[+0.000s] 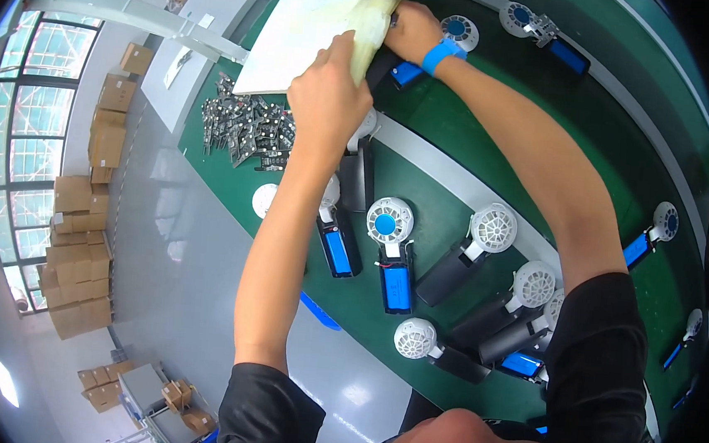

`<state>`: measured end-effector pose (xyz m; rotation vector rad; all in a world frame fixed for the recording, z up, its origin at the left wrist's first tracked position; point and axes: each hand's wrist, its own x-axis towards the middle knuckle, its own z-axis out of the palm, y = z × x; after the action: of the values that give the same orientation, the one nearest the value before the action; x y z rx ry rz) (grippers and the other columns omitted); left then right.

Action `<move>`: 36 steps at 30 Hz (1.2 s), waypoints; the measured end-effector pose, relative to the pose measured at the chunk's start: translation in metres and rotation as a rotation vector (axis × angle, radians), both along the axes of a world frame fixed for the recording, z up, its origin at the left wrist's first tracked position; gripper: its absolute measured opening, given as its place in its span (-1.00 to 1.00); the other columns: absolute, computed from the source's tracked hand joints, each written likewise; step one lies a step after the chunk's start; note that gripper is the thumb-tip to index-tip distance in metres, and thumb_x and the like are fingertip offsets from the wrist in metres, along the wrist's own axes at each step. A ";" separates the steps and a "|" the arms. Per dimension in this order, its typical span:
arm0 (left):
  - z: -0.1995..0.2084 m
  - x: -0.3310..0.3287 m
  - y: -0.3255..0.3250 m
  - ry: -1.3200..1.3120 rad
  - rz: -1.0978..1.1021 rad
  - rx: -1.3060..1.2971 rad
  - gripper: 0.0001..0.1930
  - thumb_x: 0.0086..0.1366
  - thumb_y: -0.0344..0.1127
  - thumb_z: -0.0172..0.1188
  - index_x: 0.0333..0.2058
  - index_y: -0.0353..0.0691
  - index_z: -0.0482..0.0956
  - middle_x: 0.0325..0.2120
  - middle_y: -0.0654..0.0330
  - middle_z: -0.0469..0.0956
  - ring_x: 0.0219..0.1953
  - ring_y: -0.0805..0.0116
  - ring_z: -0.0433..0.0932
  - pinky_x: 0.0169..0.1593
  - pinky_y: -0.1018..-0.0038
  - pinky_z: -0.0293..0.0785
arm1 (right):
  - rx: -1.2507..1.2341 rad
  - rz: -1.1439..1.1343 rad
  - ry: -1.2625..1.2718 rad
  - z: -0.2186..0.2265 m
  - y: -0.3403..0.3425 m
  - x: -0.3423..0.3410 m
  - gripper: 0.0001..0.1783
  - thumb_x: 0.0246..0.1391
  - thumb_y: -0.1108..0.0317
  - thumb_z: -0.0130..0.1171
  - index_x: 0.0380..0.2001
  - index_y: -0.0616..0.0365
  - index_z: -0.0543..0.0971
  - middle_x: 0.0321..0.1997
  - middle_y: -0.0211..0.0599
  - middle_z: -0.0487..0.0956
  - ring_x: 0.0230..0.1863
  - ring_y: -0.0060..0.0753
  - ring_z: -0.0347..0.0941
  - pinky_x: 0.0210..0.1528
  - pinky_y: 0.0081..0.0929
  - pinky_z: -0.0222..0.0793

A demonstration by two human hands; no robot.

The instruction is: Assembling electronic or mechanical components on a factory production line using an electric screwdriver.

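The left hand (329,94) holds a white box (298,38); the right hand (413,33) is at its edge. Small dark parts (247,126) lie on the green counter (217,171).

Can't actually read a word or number anywhere in this shot, sorry. The blue battery (397,288) mid-table has some tiny print on it, but it's way too small to make out. One carton (78,223) over by the windows has a little pale label (58,218), same story: it's just a light patch at this size, nothing legible.
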<state>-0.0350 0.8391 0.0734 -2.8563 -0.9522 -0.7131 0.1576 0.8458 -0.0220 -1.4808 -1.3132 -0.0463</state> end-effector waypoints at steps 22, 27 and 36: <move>0.028 0.021 0.029 -0.073 -0.024 0.022 -0.48 0.05 -0.26 0.32 0.06 -0.11 0.61 -0.39 -0.10 0.69 -0.30 -0.19 0.67 -0.19 0.04 0.58 | -0.501 0.319 -0.605 0.018 -0.134 -0.099 -0.79 -0.01 0.28 0.20 -0.36 0.20 0.62 -0.41 -0.02 0.62 -0.38 0.10 0.58 -0.31 -0.05 0.52; 0.044 0.007 0.031 -0.020 0.025 -0.052 -0.50 0.07 -0.24 0.29 0.06 -0.03 0.64 -0.36 -0.10 0.68 -0.26 -0.21 0.64 -0.14 0.08 0.57 | -0.409 0.135 -0.589 0.041 -0.012 -0.069 -0.74 0.02 0.24 0.17 -0.27 0.12 0.69 0.01 -0.12 0.62 0.07 -0.09 0.54 -0.09 -0.06 0.52; 0.053 0.005 0.033 0.023 0.007 -0.109 -0.60 0.07 -0.27 0.29 -0.05 -0.09 0.64 -0.42 -0.09 0.67 -0.33 -0.19 0.65 -0.20 0.09 0.57 | 0.073 0.208 -0.685 -0.024 0.225 -0.088 -0.40 0.06 0.03 0.23 0.17 -0.05 0.48 0.25 -0.33 0.51 0.33 -0.03 0.33 0.05 0.05 0.52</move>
<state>-0.0303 0.8723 0.1267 -2.9454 -1.0285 -0.6452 0.0701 1.0707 -0.0462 -1.3006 -1.9815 -0.4962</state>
